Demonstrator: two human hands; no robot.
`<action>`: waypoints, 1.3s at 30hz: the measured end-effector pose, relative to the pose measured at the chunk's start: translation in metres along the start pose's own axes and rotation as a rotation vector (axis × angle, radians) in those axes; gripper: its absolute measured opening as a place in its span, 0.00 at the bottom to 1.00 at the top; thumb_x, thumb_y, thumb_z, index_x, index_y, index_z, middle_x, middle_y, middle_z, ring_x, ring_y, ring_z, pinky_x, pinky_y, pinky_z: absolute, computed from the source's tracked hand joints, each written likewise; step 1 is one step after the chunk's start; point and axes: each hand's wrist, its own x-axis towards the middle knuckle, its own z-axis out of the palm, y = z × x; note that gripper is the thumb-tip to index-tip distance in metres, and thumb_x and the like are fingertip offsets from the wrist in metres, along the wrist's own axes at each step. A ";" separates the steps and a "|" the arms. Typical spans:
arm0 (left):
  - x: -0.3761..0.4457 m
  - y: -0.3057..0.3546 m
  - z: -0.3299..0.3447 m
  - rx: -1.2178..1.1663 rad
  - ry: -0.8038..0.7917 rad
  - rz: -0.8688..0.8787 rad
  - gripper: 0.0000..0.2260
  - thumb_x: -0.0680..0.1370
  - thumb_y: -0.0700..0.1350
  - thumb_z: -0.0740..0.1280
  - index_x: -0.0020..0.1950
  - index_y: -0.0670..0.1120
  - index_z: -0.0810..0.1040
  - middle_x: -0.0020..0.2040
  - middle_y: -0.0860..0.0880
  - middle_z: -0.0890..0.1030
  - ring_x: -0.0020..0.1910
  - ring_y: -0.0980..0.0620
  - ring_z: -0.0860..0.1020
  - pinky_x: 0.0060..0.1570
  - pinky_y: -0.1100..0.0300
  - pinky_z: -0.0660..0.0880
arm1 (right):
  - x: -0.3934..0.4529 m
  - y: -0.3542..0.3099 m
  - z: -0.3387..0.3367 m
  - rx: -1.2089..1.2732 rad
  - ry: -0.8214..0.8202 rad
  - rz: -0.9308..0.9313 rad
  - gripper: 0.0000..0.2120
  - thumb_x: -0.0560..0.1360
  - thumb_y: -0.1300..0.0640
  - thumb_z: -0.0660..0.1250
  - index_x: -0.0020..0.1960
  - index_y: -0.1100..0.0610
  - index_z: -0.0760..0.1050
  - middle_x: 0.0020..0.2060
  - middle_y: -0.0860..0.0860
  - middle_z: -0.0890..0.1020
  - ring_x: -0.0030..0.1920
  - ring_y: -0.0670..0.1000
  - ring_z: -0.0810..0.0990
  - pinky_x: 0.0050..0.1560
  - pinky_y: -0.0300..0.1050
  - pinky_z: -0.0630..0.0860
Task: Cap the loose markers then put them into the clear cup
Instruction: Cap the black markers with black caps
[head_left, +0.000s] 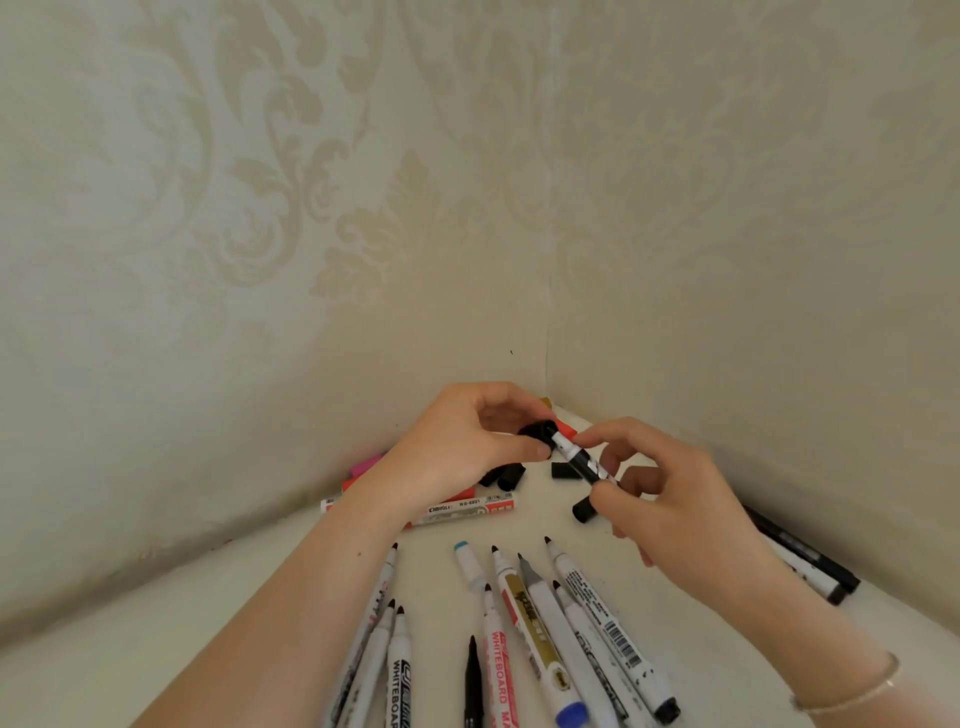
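My right hand (670, 499) pinches a white and black marker (579, 460) by its barrel, above the white table. My left hand (467, 441) holds a black cap (537, 432) at the marker's tip end; the two touch. Several uncapped markers (524, 613) lie fanned out on the table below my hands, tips pointing away from me. Loose black caps (511, 475) lie under my hands, with another black cap (584, 511) near my right thumb. No clear cup is in view.
A capped red and white marker (467, 512) lies crosswise behind my left wrist, with red and pink markers (363, 465) by the wall. Two capped black markers (810, 564) lie at the right wall. The table (182, 623) sits in a wallpapered corner.
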 end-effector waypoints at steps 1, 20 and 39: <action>0.000 0.000 0.000 0.016 0.005 0.007 0.13 0.69 0.31 0.73 0.42 0.49 0.81 0.38 0.58 0.84 0.42 0.62 0.82 0.46 0.71 0.74 | 0.000 0.001 0.000 -0.015 -0.002 0.004 0.19 0.69 0.66 0.66 0.44 0.41 0.78 0.36 0.45 0.75 0.30 0.51 0.70 0.24 0.39 0.67; -0.005 0.003 -0.007 0.028 -0.213 0.030 0.11 0.74 0.33 0.70 0.47 0.49 0.82 0.41 0.48 0.84 0.42 0.50 0.82 0.50 0.50 0.79 | 0.002 0.011 0.005 -0.117 0.123 -0.141 0.13 0.68 0.61 0.76 0.44 0.44 0.82 0.41 0.38 0.81 0.38 0.44 0.79 0.36 0.30 0.70; 0.000 -0.011 -0.016 0.280 -0.066 -0.060 0.05 0.75 0.44 0.71 0.47 0.54 0.83 0.46 0.54 0.82 0.45 0.59 0.80 0.50 0.66 0.75 | 0.013 0.013 -0.017 0.064 0.262 0.187 0.10 0.71 0.64 0.70 0.41 0.49 0.79 0.38 0.49 0.81 0.34 0.52 0.81 0.39 0.54 0.79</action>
